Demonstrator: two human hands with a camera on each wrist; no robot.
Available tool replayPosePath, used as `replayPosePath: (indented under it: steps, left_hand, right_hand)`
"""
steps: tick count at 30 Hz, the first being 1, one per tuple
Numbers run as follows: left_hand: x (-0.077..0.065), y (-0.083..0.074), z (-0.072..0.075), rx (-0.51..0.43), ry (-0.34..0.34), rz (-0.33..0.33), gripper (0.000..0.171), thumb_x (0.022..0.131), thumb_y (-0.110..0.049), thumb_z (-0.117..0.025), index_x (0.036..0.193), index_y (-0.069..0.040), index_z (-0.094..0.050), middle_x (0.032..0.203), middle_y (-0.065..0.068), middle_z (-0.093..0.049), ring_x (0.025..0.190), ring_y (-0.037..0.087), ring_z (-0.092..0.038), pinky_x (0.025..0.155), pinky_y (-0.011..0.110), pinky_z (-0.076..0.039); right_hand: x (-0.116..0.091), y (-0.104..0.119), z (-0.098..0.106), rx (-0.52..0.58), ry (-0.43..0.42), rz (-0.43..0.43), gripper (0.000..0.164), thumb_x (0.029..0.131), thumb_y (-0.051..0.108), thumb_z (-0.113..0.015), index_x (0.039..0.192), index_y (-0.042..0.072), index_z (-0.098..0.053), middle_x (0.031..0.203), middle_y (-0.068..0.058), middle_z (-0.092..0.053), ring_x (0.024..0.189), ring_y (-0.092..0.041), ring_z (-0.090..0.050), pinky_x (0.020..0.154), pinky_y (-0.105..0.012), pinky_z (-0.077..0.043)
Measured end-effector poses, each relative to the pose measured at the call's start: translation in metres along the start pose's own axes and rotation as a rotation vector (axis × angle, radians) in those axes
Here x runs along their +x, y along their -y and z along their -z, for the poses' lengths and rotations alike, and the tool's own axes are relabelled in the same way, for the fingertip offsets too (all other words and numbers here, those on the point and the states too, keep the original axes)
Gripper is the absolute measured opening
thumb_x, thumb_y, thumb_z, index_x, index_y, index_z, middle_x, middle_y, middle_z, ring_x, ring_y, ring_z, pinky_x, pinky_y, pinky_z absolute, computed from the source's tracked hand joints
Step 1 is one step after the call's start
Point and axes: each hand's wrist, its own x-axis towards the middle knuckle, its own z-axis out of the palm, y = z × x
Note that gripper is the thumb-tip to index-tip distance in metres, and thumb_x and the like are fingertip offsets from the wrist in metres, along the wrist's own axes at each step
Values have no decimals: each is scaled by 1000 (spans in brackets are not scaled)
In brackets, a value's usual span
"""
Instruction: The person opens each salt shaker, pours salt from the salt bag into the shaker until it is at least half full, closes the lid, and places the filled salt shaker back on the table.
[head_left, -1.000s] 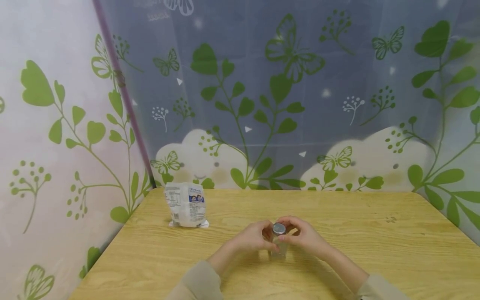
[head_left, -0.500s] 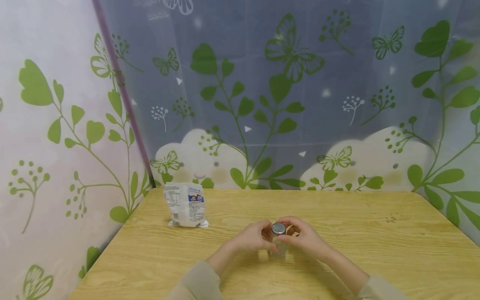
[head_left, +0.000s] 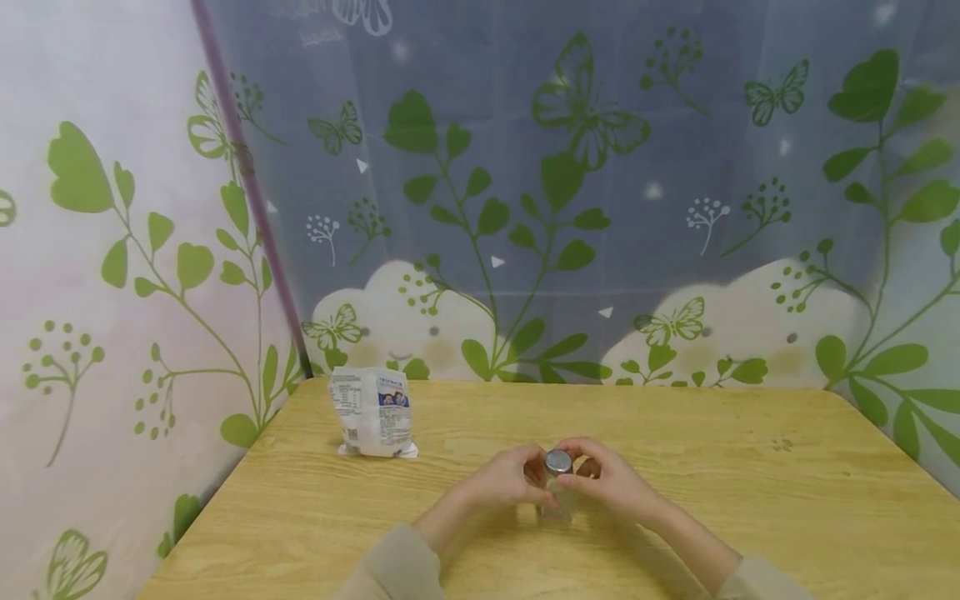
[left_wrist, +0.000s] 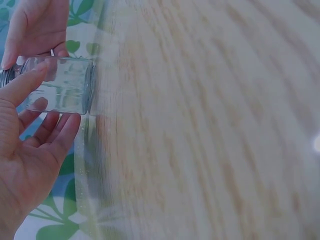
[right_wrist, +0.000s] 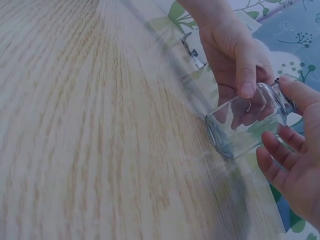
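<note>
A small clear glass jar [left_wrist: 65, 85] with a silver metal lid [head_left: 558, 461] stands upright on the wooden table, between my two hands. My left hand [head_left: 506, 477] grips the jar's glass body, thumb on the near side and fingers behind. At the top, my right hand [head_left: 611, 479] pinches the lid between thumb and forefinger. The right wrist view shows the jar's square body [right_wrist: 247, 120], see-through, with the left hand [right_wrist: 237, 57] around it and the right hand's [right_wrist: 300, 150] other fingers curved loosely beside the glass.
A white printed packet [head_left: 372, 412] with a blue picture stands at the table's back left. The wooden table [head_left: 697, 442] runs back to a patterned cloth backdrop [head_left: 585, 208] with green leaves and butterflies. Another light cloth [head_left: 142, 275] borders the left side.
Both hands stay on the jar and lid in nearly the same place. The right hand's fingers shift slightly at the lid. The whole head view dips a little.
</note>
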Motion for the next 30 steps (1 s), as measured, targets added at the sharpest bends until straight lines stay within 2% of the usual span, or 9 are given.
replayPosePath:
  steps: [5,8,12,15,23,27,30]
  left_hand:
    - [-2,3,-1,5,24,-6,35,73,-17,-79,100,-12,-58,87,-5,-57,83,10,-54,74,26,-45]
    - [-2,5,-1,-7,16,0,34,72,-15,-79,100,-11,-58,87,-4,-57,83,10,-54,75,26,-45]
    - [-1,4,-1,-21,-3,7,35,71,-13,-79,99,-11,-59,87,-1,-57,81,10,-53,73,26,-45]
    - [0,3,-1,-21,-2,3,34,72,-13,-79,99,-11,-59,86,-1,-57,80,9,-53,72,25,-45]
    - [0,3,1,-12,11,1,34,73,-16,-79,99,-12,-59,84,-4,-56,80,8,-53,72,25,-45]
    - [0,3,1,-15,14,-3,33,72,-16,-79,98,-12,-59,85,-4,-57,81,8,-54,74,25,-45]
    - [0,3,0,-17,14,-1,33,72,-15,-79,97,-11,-58,85,-4,-57,82,8,-54,75,25,-45]
  right_hand:
    - [-1,-3,-1,3,23,-13,43,91,13,-60,129,-3,-47,115,-18,-52,79,-16,-54,64,-26,-46]
    - [-1,-1,-1,-8,25,-43,47,90,15,-61,130,-3,-44,114,-19,-51,81,-18,-55,65,-26,-46]
    - [1,1,-1,-10,24,-66,40,92,16,-58,127,0,-46,110,-18,-49,77,-17,-53,62,-26,-45]
    - [2,1,-1,-2,18,-56,34,93,16,-56,123,3,-48,108,-16,-49,72,-14,-52,60,-26,-44]
    - [1,-2,0,36,23,-26,36,94,13,-54,127,-1,-48,110,-15,-51,71,-10,-52,61,-29,-46]
    - [0,-2,1,9,35,-14,38,95,14,-52,129,-3,-46,111,-16,-52,73,-10,-51,62,-29,-47]
    - [0,0,1,-42,19,-21,40,94,16,-55,129,-2,-47,110,-14,-54,80,-13,-51,64,-29,-46]
